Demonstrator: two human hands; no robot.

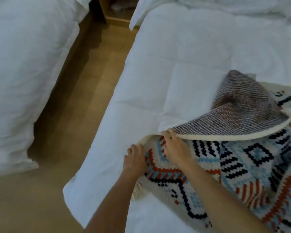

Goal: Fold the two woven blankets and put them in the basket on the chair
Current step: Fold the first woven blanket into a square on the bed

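The woven blanket (242, 165), cream with orange, pale-blue and black geometric bands, lies spread on the near white-quilted bed (183, 56). Its far-left part is turned over, so the grey-striped underside shows. The step in hand looks like the first fold. To do it well, carry the raised cream border right across until edge meets edge. Keep the lower layer flat on the quilt and smooth the crease before halving again, since thick weave is likely to bulge if hurried.

The right hand (175, 148) grasps that border where the flap begins, fingers curled round it. The left hand (135, 159) rests at the blanket's near-left edge; whether it pinches the cloth or merely presses it, I cannot tell.

Counted: two beds, with a second white bed (23, 64) across a strip of brown wooden floor (84, 91); one blanket of the two; two hands; no basket or chair in view.
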